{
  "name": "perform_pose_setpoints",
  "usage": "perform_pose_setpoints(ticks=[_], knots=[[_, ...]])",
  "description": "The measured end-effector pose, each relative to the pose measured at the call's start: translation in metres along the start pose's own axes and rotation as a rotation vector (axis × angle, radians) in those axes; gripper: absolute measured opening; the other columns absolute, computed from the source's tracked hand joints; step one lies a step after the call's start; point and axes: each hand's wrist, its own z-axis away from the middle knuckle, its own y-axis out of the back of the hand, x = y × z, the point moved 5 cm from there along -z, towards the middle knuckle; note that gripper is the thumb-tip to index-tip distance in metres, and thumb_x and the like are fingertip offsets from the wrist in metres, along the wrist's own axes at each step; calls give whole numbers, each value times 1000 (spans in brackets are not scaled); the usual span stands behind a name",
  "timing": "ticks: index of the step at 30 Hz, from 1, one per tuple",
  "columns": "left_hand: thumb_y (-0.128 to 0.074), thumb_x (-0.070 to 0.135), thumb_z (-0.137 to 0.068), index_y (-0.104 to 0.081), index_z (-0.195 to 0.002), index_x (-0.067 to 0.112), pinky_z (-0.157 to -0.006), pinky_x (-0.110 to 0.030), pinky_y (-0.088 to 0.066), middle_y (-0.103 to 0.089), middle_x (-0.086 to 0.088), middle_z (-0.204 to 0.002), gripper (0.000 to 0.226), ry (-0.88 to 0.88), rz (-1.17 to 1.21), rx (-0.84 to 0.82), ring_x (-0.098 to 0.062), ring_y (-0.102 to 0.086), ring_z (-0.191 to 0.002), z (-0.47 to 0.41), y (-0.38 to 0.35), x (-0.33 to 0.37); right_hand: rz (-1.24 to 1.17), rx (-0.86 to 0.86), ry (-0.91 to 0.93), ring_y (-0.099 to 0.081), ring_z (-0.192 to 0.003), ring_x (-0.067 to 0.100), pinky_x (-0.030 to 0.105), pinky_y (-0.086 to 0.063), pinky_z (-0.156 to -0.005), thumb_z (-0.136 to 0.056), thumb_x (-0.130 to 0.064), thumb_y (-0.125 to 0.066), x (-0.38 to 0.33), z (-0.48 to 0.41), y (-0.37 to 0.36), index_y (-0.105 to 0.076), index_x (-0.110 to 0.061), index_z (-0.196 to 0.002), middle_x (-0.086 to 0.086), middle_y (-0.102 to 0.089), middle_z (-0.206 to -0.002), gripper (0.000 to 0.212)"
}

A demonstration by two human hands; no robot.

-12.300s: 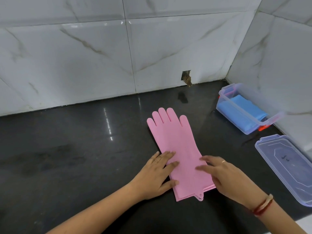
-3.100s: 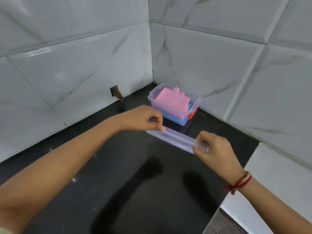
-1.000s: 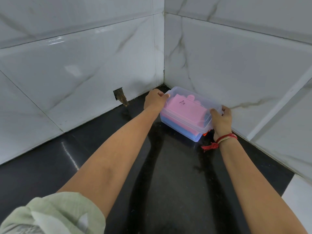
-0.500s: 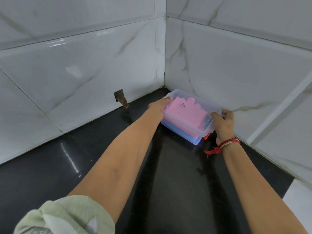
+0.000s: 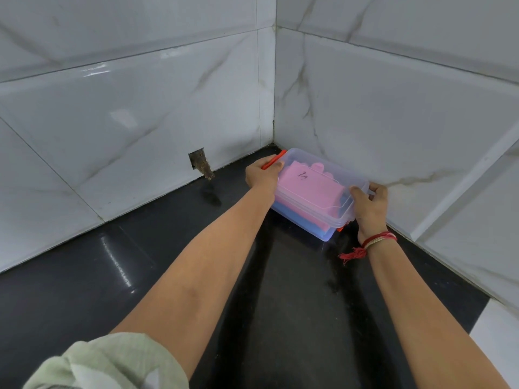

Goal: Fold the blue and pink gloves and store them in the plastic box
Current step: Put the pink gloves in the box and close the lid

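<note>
The clear plastic box stands on the black counter near the wall corner, with its clear lid on top. Through the lid I see the folded pink glove lying over the blue glove. My left hand grips the box's far left end, its fingers on the raised red clasp. My right hand holds the near right end of the lid and box, above another red clasp that is mostly hidden.
White marble-look tiled walls meet in a corner right behind the box. A small broken hole with debris sits in the left wall at counter level. The black counter ends at a white surface at the lower right.
Since 3 s ago the lid went from my hands onto the box. In the last half second my left hand shifted onto the red clasp at the far end and lifted it.
</note>
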Motion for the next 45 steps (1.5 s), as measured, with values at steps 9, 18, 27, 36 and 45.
perform_pose_setpoints(ticks=[9,18,27,36,45], knots=[[-50,20,-93,-61,-115,19,-109,-45,-30,-65,-2,-114,25,-838,-1089,-111,-20,-58,-107,45,-27,34,56,-63,-173,-53,-106,28,42,-48,-90,-84,-30,-62,2,3,5,-41,-18,-128,10,-47,-129,50],[-51,82,-66,-30,-141,14,-104,-53,-33,-38,-9,-146,103,-662,-1442,-491,-29,-36,-132,72,-55,14,-46,-383,-558,-60,-86,21,36,-47,-85,-76,-43,-71,5,22,23,-59,-14,-106,5,-62,-92,43],[-49,82,-67,-23,-145,15,-106,-58,-29,-29,-10,-151,106,-608,-1476,-515,-30,-29,-137,70,-58,11,258,-314,-293,-53,-58,17,29,-50,-55,-83,-38,-66,-19,13,42,-59,-11,-69,5,-54,-65,32],[-43,84,-68,-12,-148,13,-109,-59,-21,-18,-11,-157,112,-596,-1529,-521,-33,-20,-142,67,-60,6,664,-345,-36,-41,-43,19,23,-35,-45,-84,-38,-57,-41,14,29,-51,-11,-51,3,-48,-46,43],[-43,80,-74,-7,-149,14,-113,-54,-14,-12,-13,-158,107,-655,-1494,-535,-33,-12,-144,69,-57,3,1303,-40,411,-62,-86,37,33,-41,-65,-92,-39,-45,-62,36,15,-61,-3,-86,19,-67,-93,40]])
